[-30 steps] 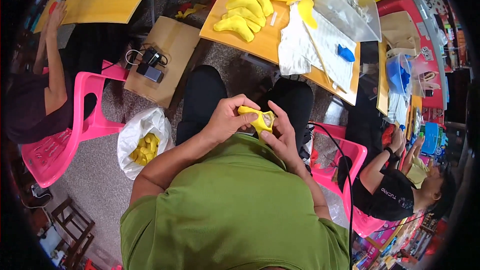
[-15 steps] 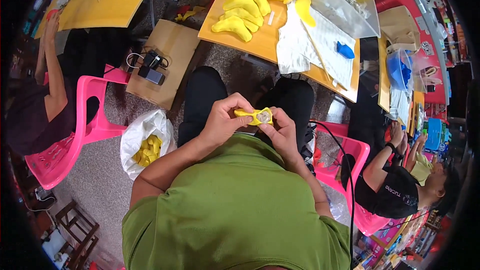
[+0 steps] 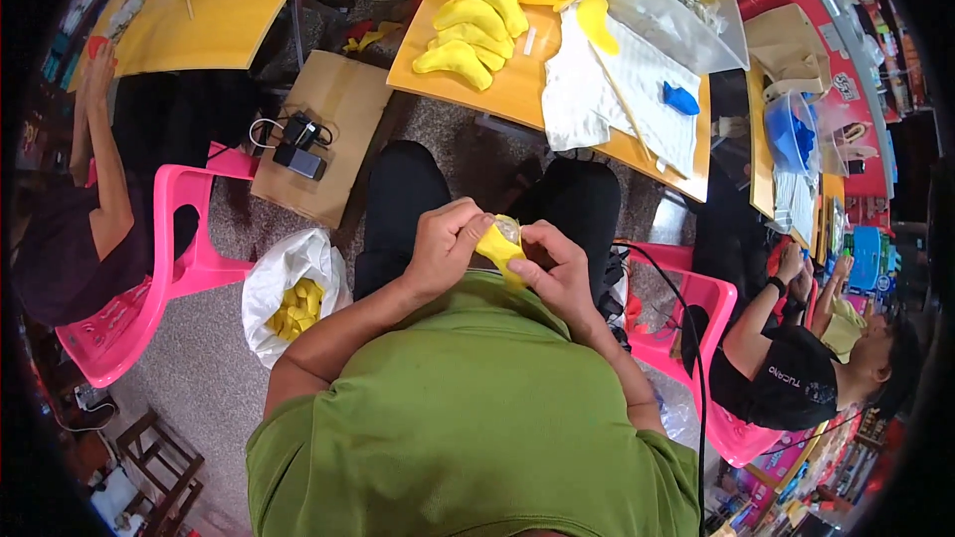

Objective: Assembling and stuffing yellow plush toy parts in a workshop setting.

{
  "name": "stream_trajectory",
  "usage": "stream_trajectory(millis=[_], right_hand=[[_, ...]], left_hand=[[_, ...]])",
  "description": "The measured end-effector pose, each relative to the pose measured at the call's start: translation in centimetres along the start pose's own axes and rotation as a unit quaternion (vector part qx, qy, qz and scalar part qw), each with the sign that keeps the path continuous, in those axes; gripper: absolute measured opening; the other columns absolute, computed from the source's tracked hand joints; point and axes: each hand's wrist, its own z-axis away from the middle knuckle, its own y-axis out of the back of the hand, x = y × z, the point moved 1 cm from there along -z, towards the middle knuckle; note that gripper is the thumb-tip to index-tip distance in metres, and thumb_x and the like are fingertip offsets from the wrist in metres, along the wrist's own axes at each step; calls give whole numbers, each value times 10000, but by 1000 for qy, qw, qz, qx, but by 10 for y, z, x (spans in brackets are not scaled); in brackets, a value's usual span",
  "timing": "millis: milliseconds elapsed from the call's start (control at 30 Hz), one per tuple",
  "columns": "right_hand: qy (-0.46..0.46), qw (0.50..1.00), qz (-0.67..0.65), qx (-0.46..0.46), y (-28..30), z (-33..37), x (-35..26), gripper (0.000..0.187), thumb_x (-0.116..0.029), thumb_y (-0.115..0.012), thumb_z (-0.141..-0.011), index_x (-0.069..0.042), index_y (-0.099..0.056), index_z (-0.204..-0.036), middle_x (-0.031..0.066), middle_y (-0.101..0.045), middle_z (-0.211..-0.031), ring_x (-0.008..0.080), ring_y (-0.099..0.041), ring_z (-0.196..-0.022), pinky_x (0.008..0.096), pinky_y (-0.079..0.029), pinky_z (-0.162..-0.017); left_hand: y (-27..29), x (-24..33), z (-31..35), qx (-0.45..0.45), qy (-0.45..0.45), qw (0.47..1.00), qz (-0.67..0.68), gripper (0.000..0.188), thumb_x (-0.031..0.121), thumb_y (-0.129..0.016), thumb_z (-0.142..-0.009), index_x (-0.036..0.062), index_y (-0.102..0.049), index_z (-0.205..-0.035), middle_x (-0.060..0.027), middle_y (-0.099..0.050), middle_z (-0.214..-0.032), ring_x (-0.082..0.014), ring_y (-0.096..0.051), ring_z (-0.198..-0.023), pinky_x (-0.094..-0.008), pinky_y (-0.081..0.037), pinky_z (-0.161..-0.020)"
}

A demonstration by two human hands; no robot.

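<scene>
Above my lap, between both hands, is a small yellow fabric pouch (image 3: 497, 247) with pale, crumpled stuffing showing at its open end. My left hand (image 3: 445, 251) pinches its rim between thumb and fingers. With the thumb pressed against its side, my right hand (image 3: 559, 270) grips the other edge; some of its fingers are hidden. Several plump yellow banana-shaped pieces (image 3: 472, 28) lie on the wooden table (image 3: 428, 75) in front. A flatter yellow curved piece (image 3: 594, 22) rests on a white cloth (image 3: 577, 99) there, near a thin wooden stick (image 3: 622, 104) and a small blue piece (image 3: 680, 97).
A white bag (image 3: 261, 293) of yellow pieces stands on the floor at my left, near a pink chair (image 3: 174, 229). Clear bins (image 3: 731, 35) stand at the table's back. People sit on both sides; a black cable (image 3: 699, 368) hangs at my right.
The yellow pouch has turned so its open end points up and away from me. My left hand has shifted to the rim, and my right hand has moved slightly lower.
</scene>
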Motion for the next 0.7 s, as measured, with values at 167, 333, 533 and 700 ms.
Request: stream_trajectory(millis=[167, 333, 533, 700], right_hand=[[1, 999, -19, 29, -5, -1, 4, 276, -28, -666, -782, 0, -561, -1036, 22, -535, -896, 91, -531, -804, 218, -425, -702], [-8, 999, -15, 49, 2, -2, -5, 270, -41, -679, -775, -9, -577, -1023, 34, -558, -894, 96, -546, -798, 222, -435, -688], [17, 997, -13, 75, 6, -4, -8, 256, 6, -659, -779, -4, -584, -1023, 47, -548, -966, 98, -536, -822, 213, -434, -689], [181, 966, 173, 62, 10, -11, -24, 281, -10, -707, -713, -39, -603, -973, 106, -539, -961, 181, -565, -812, 259, -455, -681]], left_hand=[[-1, 0, 1, 44, 8, 996, 78, 103, 71, -554, -880, -20, -595, -854, -53, -558, -739, -130, -526, -632, -260, -410, -562], [1, 9, 0, -19, 43, 983, 180, 265, 15, -589, -844, 14, -556, -1107, -12, -608, -897, -95, -572, -822, -233, -460, -744], [7, 12, 7, -49, 70, 984, 156, 383, -7, -666, -780, 19, -532, -1138, -32, -604, -938, -93, -564, -868, -235, -454, -764], [5, 19, 7, -11, 33, 995, 98, 380, 6, -694, -749, 15, -548, -1101, -53, -601, -920, -107, -564, -832, -243, -454, -735]])
